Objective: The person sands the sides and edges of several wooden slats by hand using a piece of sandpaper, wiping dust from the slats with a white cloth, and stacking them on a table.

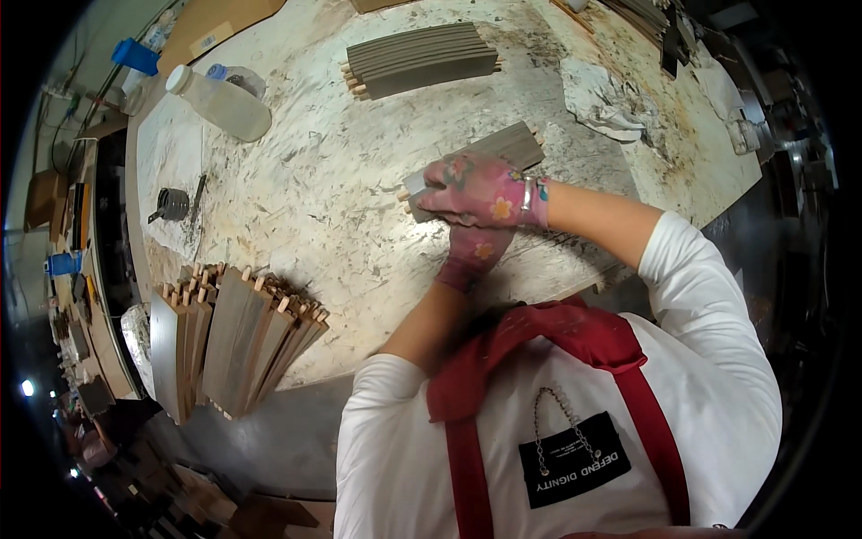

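at centre frame, our right pink floral-gloved hand [485, 190] curls over grey pegged wooden slats [505, 144]; our left pink floral-gloved hand [478, 248] sits below, and we cannot tell either grip's closure.

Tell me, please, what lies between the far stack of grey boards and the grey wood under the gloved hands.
In the head view, only bare, stained tabletop lies between the far stack and the grey wood.

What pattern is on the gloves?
The gloves are pinkish with flowers, best seen in the head view.
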The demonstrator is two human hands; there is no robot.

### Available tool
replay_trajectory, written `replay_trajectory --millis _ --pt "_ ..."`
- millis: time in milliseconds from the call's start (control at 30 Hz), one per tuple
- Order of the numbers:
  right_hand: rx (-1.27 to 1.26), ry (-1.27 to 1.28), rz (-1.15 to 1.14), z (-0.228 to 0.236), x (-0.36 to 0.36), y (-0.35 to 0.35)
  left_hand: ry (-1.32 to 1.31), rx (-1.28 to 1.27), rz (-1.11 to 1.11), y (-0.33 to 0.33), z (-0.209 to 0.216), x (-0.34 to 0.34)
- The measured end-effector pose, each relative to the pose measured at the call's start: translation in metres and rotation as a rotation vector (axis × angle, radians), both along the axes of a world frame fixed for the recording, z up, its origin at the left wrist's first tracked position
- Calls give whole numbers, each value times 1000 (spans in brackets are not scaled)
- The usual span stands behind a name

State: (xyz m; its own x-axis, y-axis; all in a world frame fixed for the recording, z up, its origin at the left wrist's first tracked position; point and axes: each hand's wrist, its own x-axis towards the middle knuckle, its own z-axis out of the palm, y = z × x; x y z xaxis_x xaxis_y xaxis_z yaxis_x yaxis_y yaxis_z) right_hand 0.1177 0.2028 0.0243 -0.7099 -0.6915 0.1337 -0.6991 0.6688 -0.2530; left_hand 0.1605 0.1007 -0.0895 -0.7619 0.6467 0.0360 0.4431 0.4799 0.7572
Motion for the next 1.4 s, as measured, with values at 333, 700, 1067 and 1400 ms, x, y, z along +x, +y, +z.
replay_trajectory --millis 333,700,1067,1400 --pt "35 -189 -142 -10 -12 -6 208 7 68 9 -1 2" --pt "3 -243 -220 -2 -14 -12 319 34 65 6 9 -1" --pt "55 -145 -183 1 -15 -15 349 216 37 8 20 -8" --pt "-37 -119 -168 -13 -20 -18 432 99 -7 7 20 -5"
